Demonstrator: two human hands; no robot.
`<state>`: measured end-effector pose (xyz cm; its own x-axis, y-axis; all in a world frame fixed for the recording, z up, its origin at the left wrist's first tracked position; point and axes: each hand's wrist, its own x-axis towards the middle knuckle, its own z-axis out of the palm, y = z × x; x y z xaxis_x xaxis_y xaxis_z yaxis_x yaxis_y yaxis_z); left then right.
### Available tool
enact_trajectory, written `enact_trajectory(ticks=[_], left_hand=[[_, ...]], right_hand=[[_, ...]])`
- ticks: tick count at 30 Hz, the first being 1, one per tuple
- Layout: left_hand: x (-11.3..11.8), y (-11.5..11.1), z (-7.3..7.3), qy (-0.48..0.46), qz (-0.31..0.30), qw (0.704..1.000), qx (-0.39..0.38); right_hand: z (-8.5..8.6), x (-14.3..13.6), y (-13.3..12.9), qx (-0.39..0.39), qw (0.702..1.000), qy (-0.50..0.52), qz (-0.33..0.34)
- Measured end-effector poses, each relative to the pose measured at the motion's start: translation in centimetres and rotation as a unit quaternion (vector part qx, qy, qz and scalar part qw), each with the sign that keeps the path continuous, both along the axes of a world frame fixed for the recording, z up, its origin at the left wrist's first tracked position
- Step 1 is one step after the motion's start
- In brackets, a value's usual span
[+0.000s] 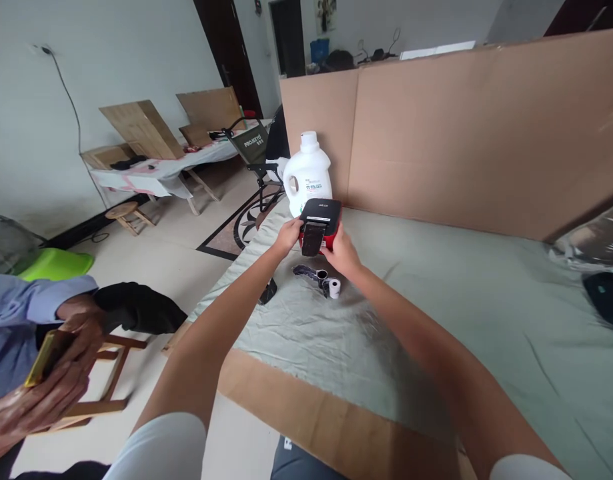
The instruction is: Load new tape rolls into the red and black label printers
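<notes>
Left hand (287, 237) grips label printer (319, 225) left side | right hand (339, 252) grips right side | above cloth (436, 293)

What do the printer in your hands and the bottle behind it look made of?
Printer: looks like hard plastic, black lid fairly matte, red body smooth with a slight shine. Bottle: apparently white plastic, smooth, moulded handle, printed label.

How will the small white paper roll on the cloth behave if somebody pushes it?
The small white paper roll is a short cylinder lying on its side, so it would probably roll. It looks light. The wrinkled grey-green cloth may slow it quickly.
</notes>
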<state>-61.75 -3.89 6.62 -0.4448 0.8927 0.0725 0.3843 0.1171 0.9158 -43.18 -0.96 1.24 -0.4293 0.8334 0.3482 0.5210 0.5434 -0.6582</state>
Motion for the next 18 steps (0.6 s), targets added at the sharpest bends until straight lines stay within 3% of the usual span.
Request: enact_trajectory(ticks=[4, 10, 15, 18], left_hand=[[-1.9, 0.1, -1.6, 0.007, 0.008, 1.0, -0.004], [-3.0, 1.0, -2.9, 0.033, 0.006, 0.999, 0.004], [-2.6, 1.1, -2.5, 0.043, 0.01, 0.999, -0.003], [-1.5, -0.8, -1.2, 0.069, 0.056, 0.993, 0.073]], right_hand=[[-0.3, -1.8, 0.4, -0.013, 0.999, -0.045, 0.004], [-0.4, -2.0, 0.1, -0.014, 0.998, -0.062, 0.003], [-0.1, -1.7, 0.1, -0.03, 0.998, -0.06, 0.005], [-0.4, 0.7, 0.0, -0.031, 0.999, -0.016, 0.021]])
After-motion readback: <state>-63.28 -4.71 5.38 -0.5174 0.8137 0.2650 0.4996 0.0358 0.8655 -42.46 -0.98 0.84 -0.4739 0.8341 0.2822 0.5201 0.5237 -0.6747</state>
